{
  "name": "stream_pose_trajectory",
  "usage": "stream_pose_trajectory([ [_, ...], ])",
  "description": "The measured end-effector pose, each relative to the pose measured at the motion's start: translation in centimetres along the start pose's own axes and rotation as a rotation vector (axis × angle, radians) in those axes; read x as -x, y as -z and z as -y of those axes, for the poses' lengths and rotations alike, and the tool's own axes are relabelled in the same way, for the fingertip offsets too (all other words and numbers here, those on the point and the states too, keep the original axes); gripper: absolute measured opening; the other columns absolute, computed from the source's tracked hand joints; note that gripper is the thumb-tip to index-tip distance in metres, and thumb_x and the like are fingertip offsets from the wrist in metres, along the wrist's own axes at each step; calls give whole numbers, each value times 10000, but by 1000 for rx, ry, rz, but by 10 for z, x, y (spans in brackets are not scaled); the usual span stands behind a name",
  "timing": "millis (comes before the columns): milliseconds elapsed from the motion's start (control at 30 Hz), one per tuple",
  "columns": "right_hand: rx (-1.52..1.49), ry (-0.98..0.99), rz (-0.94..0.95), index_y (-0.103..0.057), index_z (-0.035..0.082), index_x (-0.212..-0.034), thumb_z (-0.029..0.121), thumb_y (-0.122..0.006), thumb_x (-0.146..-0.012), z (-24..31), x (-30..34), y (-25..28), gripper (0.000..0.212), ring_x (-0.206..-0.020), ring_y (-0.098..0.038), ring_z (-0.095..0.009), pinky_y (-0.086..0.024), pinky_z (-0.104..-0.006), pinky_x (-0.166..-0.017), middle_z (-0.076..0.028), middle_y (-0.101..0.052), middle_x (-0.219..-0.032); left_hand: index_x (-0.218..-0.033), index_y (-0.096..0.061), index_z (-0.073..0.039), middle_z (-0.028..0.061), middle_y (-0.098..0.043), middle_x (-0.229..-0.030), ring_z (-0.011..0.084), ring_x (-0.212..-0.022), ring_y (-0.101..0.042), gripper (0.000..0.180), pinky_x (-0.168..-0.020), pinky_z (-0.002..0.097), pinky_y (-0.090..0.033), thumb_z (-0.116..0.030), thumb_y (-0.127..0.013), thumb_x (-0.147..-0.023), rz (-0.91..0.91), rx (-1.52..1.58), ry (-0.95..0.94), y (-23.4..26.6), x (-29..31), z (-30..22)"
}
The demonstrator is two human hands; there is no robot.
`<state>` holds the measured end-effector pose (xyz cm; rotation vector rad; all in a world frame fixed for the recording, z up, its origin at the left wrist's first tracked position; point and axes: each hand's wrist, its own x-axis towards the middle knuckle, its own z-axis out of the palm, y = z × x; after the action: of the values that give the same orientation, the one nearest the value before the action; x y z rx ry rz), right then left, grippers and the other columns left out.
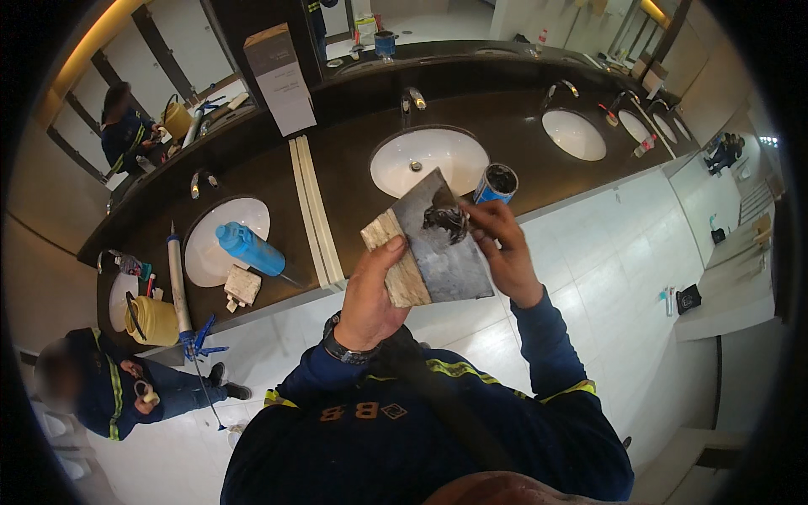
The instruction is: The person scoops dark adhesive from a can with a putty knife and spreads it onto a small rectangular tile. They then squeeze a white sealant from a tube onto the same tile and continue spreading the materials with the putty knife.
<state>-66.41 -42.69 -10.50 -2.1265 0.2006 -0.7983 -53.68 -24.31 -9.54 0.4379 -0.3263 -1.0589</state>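
My left hand (374,282) grips a flat grey board (459,273) by the rough, pale strip (394,261) along its left side, thumb on top. A smear of dark, glossy paste (444,220) lies on the board's upper part. At the paste, the fingers of my right hand (503,252) are drawn together over the board's right edge; whatever they pinch is too small or hidden to name. Just beyond that hand, an open blue can (497,183) with dark contents stands on the counter's front edge, beside a white basin (429,160).
The dark counter (337,181) carries more basins, pale strips (316,210), a blue bottle (250,247), a caulking gun (180,290), a yellow container (153,320) and a tall box (280,80). Another person (109,379) stands at the left. A mirror runs behind the counter.
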Motion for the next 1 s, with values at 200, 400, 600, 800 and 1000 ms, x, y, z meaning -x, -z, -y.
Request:
stream_pose_trajectory([
  [200, -556, 80, -127, -549, 34, -1368, -12, -472, -967, 23, 1, -9, 411, -1065, -536, -173, -467, -276, -891, -102, -509, -1230, -1348, -505, -45, 110, -636, -1259, 231, -1142, -632, 386, -999, 418, -505, -247, -457, -1023, 86, 137, 35, -10, -6, -4],
  [400, -533, 260, -91, -565, 36, -1359, -59, -491, -923, 32, -9, -23, 452, -1202, -537, -239, -464, -316, -978, -146, -495, -1298, -1336, -511, -40, 112, -643, -1245, 226, -1107, -650, 378, -976, 403, -524, -250, -468, -1024, 65, 201, 132, -18, -11, 3],
  [600, -368, 194, -16, -622, 65, -1312, -65, -546, -898, 22, -10, -9, 440, -1146, -563, -264, -483, -345, -951, -159, -514, -1244, -1332, -505, -15, 136, -644, -1231, 240, -1109, -652, 380, -971, 406, -533, -231, -470, -1022, 63, 100, 62, -10, -9, -3],
  [800, -61, 136, 17, -608, 74, -1335, -20, -567, -921, -6, -4, -4, 426, -1060, -583, -241, -487, -358, -925, -149, -530, -1235, -1343, -496, -4, 144, -645, -1229, 261, -1109, -653, 397, -958, 409, -541, -235, -474, -1020, 62, 5, 60, 3, -1, -5],
  [1000, -899, -29, -193, -408, 26, -1467, 187, -479, -1047, -3, 1, -12, 455, -1163, -561, -235, -446, -374, -1012, -117, -517, -1383, -1359, -497, -64, 115, -651, -1225, 262, -1057, -669, 402, -852, 442, -567, -287, -465, -1026, -28, 100, 67, -15, -12, 2],
])
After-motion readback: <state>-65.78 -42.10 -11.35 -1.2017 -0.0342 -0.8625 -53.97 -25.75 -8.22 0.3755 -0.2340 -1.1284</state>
